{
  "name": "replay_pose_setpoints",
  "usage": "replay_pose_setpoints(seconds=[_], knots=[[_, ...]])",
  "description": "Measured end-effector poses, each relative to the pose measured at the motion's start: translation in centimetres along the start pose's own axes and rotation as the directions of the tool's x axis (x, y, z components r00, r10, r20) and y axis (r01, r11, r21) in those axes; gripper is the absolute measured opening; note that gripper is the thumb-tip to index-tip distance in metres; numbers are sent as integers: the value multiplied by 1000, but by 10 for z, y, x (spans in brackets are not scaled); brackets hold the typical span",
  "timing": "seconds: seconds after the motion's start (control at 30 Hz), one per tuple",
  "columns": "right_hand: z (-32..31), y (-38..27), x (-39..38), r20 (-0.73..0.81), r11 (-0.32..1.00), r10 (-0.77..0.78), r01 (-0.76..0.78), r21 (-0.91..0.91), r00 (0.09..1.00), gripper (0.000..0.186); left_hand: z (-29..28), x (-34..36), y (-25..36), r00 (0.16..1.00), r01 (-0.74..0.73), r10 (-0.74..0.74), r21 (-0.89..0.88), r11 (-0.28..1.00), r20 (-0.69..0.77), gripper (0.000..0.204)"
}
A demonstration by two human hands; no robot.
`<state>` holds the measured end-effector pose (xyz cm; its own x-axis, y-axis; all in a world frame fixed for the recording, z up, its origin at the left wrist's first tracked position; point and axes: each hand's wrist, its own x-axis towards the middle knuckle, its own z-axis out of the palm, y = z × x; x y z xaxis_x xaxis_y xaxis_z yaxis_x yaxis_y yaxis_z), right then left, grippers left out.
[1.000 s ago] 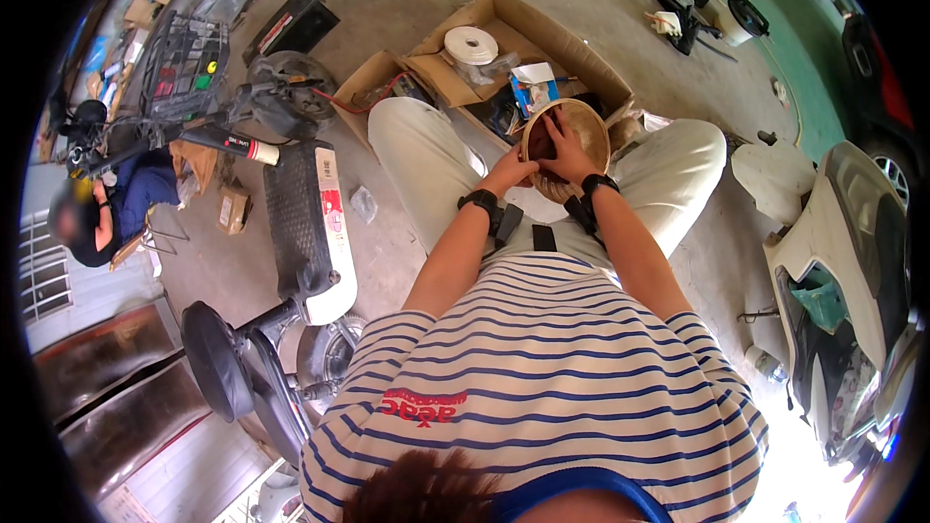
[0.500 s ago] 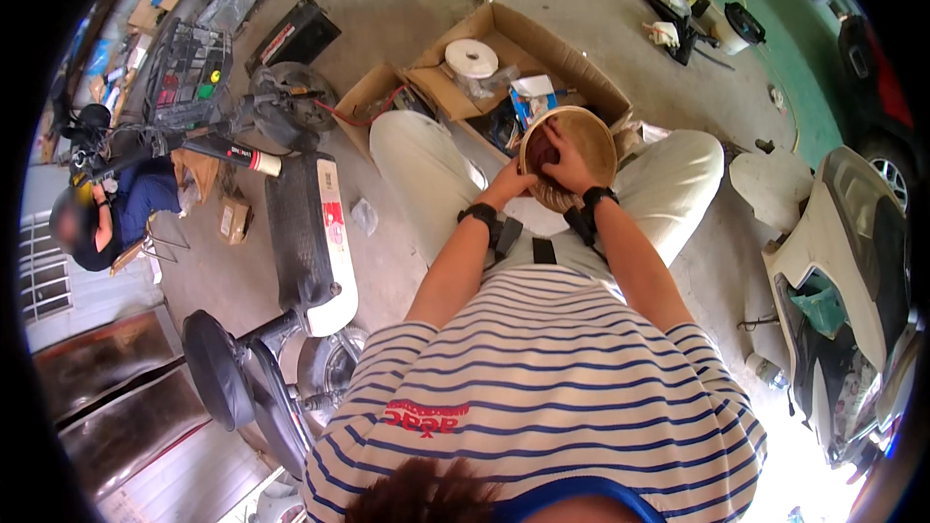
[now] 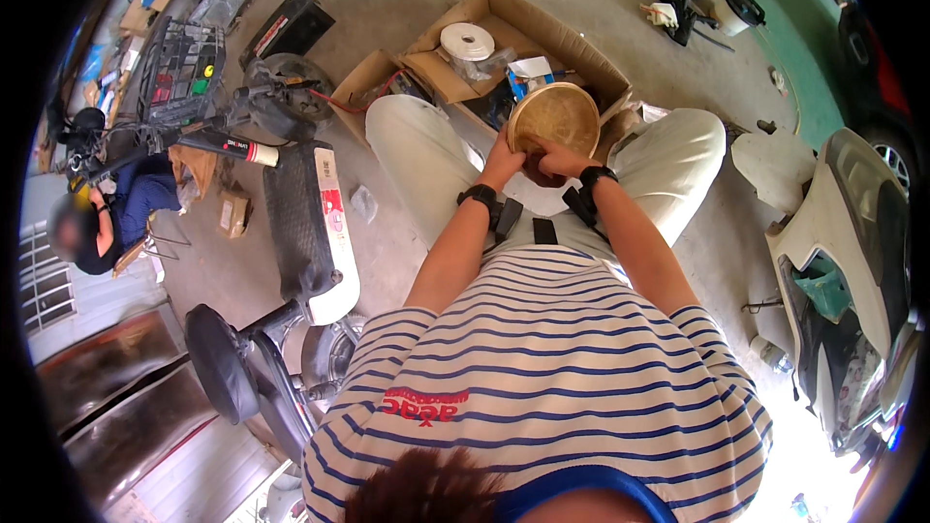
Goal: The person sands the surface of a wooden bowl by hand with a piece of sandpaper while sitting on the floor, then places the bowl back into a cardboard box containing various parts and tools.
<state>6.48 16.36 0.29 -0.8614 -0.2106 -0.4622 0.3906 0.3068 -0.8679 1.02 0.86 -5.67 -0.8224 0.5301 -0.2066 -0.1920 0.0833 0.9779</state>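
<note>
Higher in the frame than before, the bowl (image 3: 556, 116) sits upper centre; my left hand (image 3: 500, 164) clasps its rim, my right hand (image 3: 564, 161) bends its fingers, grip unclear.

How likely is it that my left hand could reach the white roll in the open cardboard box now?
Probably yes, perhaps with a lean forward: the cardboard box is open-topped and nothing covers the white roll. Your left hand holds the tan bowl, though, so it would likely need freeing first.

Striped shirt (image 3: 542, 353) — blue-collared, pale trousers (image 3: 673, 169), wristbands (image 3: 599, 175)
</note>
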Motion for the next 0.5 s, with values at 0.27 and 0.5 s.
replay_pose_setpoints(seconds=[0.27,0.5], knots=[[1,10,-1,-78,695,358,-322,-643,930,27,-2,-2,16,987,143,-115,285,948,-113,74],[-13,29,6,-561,796,139,-429,-427,816,45,1,-2,20,996,60,-41,242,969,-82,64]])
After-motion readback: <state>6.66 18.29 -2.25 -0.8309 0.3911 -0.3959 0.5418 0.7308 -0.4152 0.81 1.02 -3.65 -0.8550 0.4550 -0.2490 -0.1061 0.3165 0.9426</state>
